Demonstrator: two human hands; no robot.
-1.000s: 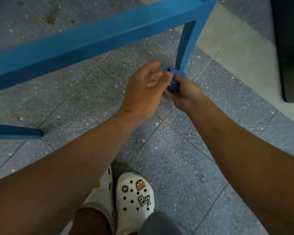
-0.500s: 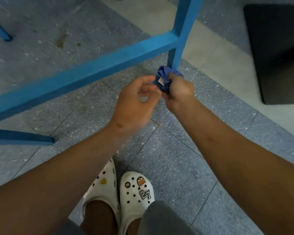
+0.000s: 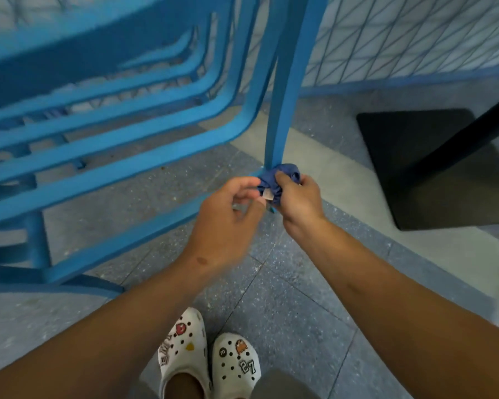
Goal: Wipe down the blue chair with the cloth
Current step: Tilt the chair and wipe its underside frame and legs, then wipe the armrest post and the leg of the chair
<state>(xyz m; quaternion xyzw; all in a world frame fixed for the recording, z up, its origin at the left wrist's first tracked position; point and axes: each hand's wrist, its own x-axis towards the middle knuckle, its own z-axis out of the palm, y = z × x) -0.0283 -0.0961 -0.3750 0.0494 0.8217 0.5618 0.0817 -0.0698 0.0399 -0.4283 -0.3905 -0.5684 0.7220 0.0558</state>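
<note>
Just right of frame centre, the right hand [image 3: 298,201] is gripping the bunched cloth [image 3: 277,180] against the blue chair [image 3: 283,110] leg; the left hand [image 3: 231,217], loosely curled, is touching the cloth's edge. Next, probably sliding upward.

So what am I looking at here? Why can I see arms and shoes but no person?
The camera sits on the person's head and looks down, so you see what they see: their own two arms, hands and feet. There is no robot here, just a person cleaning.

The right hand grips a bunched dark blue cloth and holds it against a leg of the blue chair, low down near the floor. The left hand is beside the cloth with its fingers curled; it touches or nearly touches it, but the picture is too blurry there to be sure.

The chair's slats fill the left side of the picture. At the bottom are white shoes with little charms on them. On the right, a dark flat base sits on the floor.
</note>
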